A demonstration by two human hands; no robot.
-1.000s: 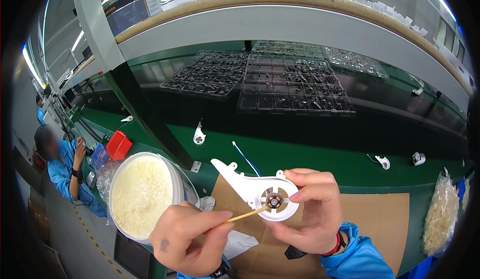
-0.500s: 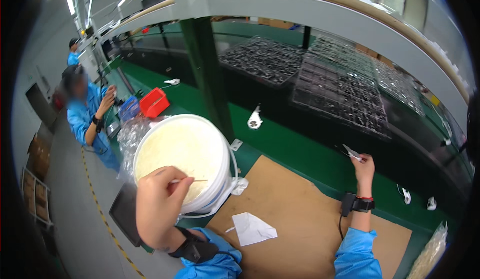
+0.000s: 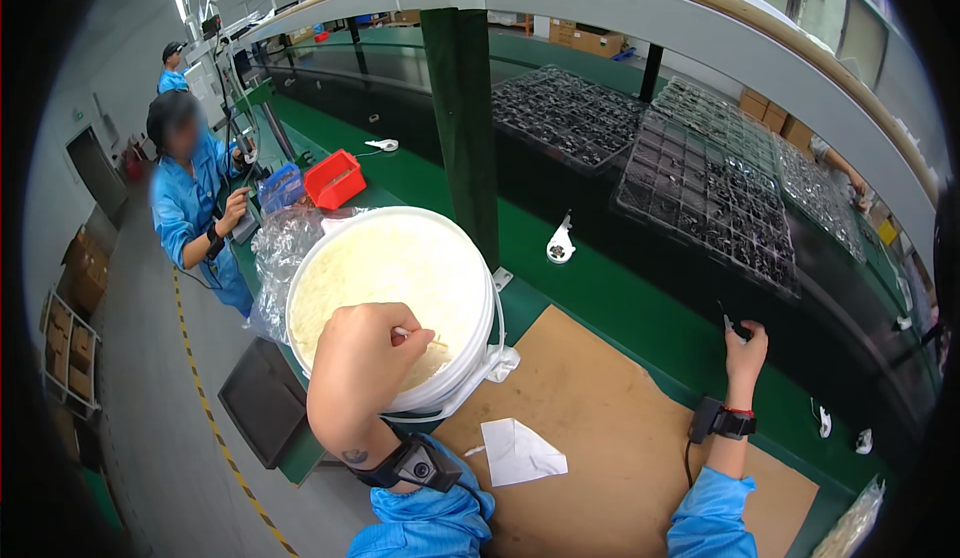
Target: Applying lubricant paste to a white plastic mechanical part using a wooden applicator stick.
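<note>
A white bucket (image 3: 492, 330) filled nearly to the rim with pale cream-coloured paste (image 3: 398, 258) stands left of the middle. My left hand (image 3: 365, 358) is over its near side, closed on a thin pale stick (image 3: 440, 343) whose tip is at the paste. Out to the right, over the green bench edge beside the dark belt, my right hand (image 3: 746, 353) pinches a small white part (image 3: 728, 323) with a thin tip. My fingers hide most of that part. Between my forearms a white sheet of paper (image 3: 520, 453) lies on brown cardboard (image 3: 600, 438).
White plastic pieces lie on the green bench, one (image 3: 560, 246) behind the cardboard. Compartment trays (image 3: 705, 203) of small parts rest on the dark belt. A post (image 3: 460, 128) rises behind the bucket. A red bin (image 3: 335, 180) and a co-worker (image 3: 195, 203) are at the left.
My left hand has turned over and brought the stick's tip down toward the paste. The part in my right hand has tilted more upright. The whole view has shifted slightly.
</note>
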